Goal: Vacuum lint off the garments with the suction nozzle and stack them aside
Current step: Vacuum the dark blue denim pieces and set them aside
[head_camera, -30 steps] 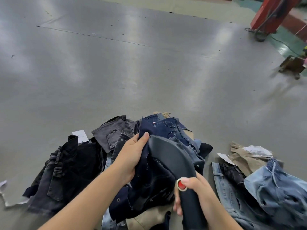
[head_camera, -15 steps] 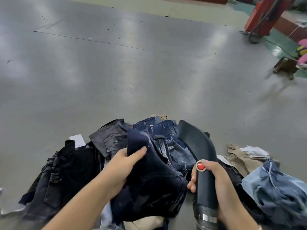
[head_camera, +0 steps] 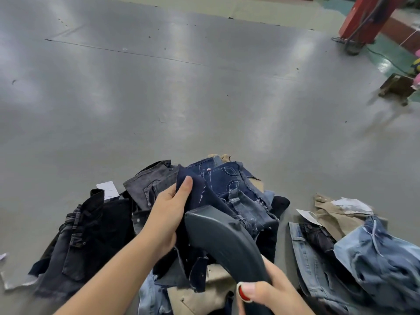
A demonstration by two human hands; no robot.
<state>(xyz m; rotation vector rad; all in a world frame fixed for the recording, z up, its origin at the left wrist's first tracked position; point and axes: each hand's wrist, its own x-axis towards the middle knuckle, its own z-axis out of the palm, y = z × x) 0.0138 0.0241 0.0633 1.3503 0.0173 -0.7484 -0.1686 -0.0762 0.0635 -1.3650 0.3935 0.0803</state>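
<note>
Work is in progress on 1 garment. The left hand (head_camera: 169, 214) grips a dark navy garment (head_camera: 204, 201), thumb on top of the raised edge and fingers curled beneath, lifting it off the main pile (head_camera: 95, 235). The right hand (head_camera: 270, 289) is wrapped round the handle of the suction nozzle (head_camera: 218, 235), its thumb lying on the red button (head_camera: 242, 292); whether the button is pressed cannot be told. The nozzle's dark hood sits immediately right of the left hand, laid against the navy cloth, its mouth hidden from view.

Judged status: cleaning of this piece is under way, not finished. The main pile under and ahead of both hands holds black, grey, blue denim and tan pieces in a loose heap, which reads as the unprocessed stock and is the larger share. To the right of the right hand lies a second group (head_camera: 363, 251) of light denim and tan pieces on the desk (head_camera: 159, 98); it may be the set-aside stack, though it is rumpled rather than neat, so this is uncertain. Paper tags (head_camera: 108, 187) lie beyond the left hand. Most of the task appears outstanding.
</note>
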